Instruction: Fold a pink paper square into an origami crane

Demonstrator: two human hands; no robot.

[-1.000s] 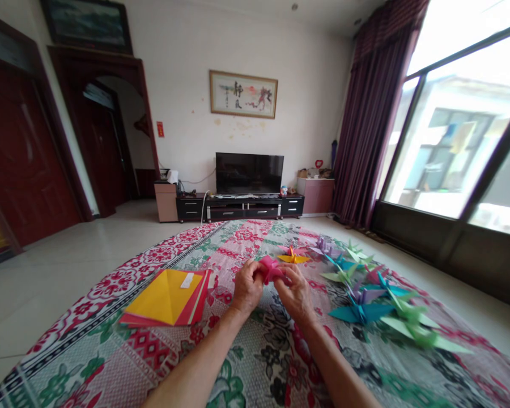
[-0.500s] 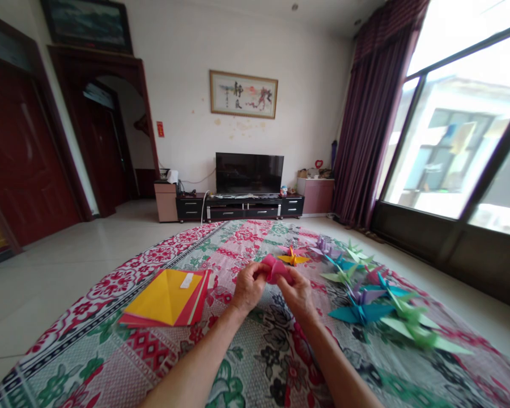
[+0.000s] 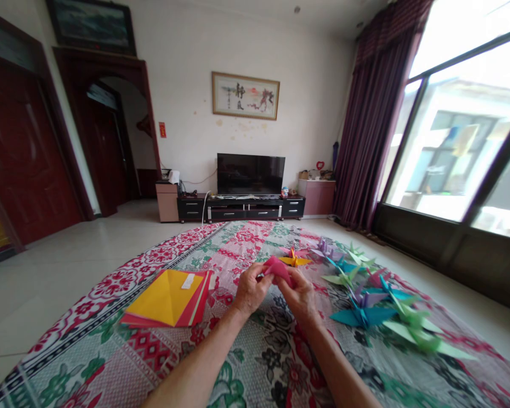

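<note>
We pinched a folded pink paper (image 3: 277, 267) over the floral-covered tabletop (image 3: 249, 362).
The fold, we judged, called for a light, even grip and matched edges before any firm crease, as the paper could buckle. Our left hand (image 3: 250, 288) and right hand (image 3: 300, 293) faced each other, thumbs and fingers narrowed to a pinch on opposite sides of it, just short of the orange crane (image 3: 295, 260). Our forearms angled inward toward it; whether the hands rested on the cloth, we could not tell. A paper stack (image 3: 170, 297) lay to our left, more folded cranes (image 3: 363, 314) to our right.
</note>
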